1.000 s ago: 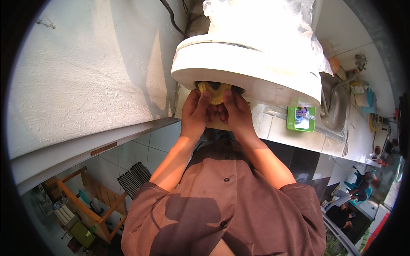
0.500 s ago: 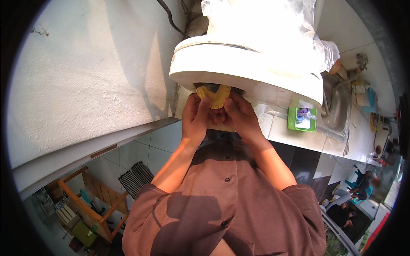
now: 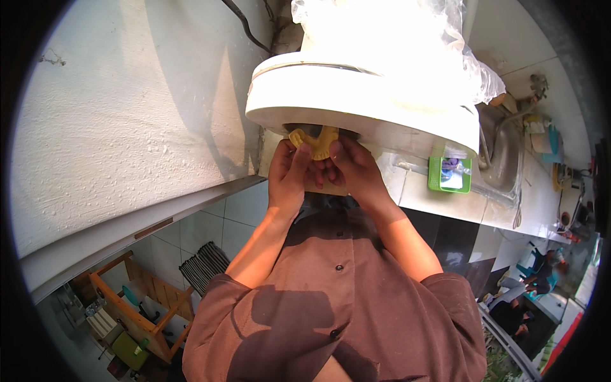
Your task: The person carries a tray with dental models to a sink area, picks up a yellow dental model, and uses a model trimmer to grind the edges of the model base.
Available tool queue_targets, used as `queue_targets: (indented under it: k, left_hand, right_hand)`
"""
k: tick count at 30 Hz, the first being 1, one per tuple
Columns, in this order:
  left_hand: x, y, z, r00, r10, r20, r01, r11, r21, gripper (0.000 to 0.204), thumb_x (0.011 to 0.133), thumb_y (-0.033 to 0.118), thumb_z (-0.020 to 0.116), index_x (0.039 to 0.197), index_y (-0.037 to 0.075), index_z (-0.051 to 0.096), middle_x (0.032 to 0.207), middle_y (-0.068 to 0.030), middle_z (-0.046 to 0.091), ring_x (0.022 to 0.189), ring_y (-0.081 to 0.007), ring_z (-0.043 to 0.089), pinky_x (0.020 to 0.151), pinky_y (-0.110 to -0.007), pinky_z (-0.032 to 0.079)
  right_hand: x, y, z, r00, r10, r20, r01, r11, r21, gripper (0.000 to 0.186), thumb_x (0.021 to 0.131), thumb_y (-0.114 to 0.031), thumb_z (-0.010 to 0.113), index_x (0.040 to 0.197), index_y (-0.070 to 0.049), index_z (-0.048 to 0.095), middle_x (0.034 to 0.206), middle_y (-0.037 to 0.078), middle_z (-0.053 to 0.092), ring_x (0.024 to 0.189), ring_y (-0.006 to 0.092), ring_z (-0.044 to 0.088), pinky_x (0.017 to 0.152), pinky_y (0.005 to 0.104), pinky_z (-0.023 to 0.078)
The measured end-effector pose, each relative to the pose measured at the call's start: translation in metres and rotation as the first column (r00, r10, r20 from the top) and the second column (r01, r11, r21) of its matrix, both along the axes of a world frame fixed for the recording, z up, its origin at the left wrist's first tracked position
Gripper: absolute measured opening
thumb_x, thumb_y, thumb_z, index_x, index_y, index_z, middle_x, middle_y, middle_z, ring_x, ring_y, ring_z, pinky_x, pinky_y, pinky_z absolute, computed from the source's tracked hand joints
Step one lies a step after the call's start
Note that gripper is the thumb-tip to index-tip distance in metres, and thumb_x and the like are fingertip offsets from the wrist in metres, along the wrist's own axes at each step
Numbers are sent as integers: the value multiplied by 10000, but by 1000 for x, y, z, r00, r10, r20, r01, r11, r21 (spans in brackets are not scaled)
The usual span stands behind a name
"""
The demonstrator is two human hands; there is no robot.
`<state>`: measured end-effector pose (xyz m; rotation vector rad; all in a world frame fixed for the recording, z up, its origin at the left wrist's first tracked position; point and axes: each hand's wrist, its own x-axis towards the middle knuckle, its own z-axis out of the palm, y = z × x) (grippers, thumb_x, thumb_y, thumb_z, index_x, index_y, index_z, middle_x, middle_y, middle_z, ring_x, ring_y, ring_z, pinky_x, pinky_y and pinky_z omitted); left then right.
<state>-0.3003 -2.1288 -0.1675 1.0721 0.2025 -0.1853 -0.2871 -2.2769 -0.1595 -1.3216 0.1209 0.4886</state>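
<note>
- Left hand [image 3: 287,175] is curling partly closed, its thumb pressing the left side of a yellow horseshoe-shaped cast [image 3: 318,150], fingers bending beneath
- Right hand [image 3: 358,169] is gripping the cast's right side likewise, thumb and fingers closing around its edge
- Cast is lying between both hands, right at a dark opening [image 3: 305,128] under a rounded white housing [image 3: 356,92]; cannot tell whether it is touching anything inside
- Cast is looking matte, tooth-like bumps running along its curved near edge
- Housing is curving smoothly, its top glaring in sunlight; clear crinkled plastic [image 3: 478,76] is hanging at its right
- Green basket [image 3: 433,175], rectangular, is standing near a metal sink [image 3: 506,156], holding purple and white items; any lettering there is showing too small to read
- Rough-textured white wall [image 3: 108,134] is catching shadows at left
</note>
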Motion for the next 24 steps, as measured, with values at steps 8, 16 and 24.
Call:
queue_targets:
  k: [8,16,24]
  left_hand:
    - [0,-2,-1,1000,19,6,-19,1000,-16,230,1030,248,525,1045,24,477,801,-95,623,589,-127,585,529,-241,482]
    - [-2,-2,-1,1000,7,-3,-7,1000,-7,220,1037,259,501,1040,40,500,793,-80,630,584,-127,588,535,-243,486]
    - [-2,-3,1,999,17,-27,-19,999,-49,223,1031,263,521,1030,41,494,792,-84,627,585,-132,593,522,-250,492]
  right_hand:
    - [0,3,3,998,-54,-37,54,999,-2,322,1036,-355,499,1062,-42,572,770,-18,531,622,56,480,561,226,409]
    - [1,4,2,996,-72,-59,71,997,-11,323,1031,-366,498,962,-58,568,747,-26,514,607,63,478,551,237,407]
    - [2,5,2,994,-79,-78,77,997,-30,366,1023,-411,505,896,-72,559,728,-31,502,597,62,469,541,238,404]
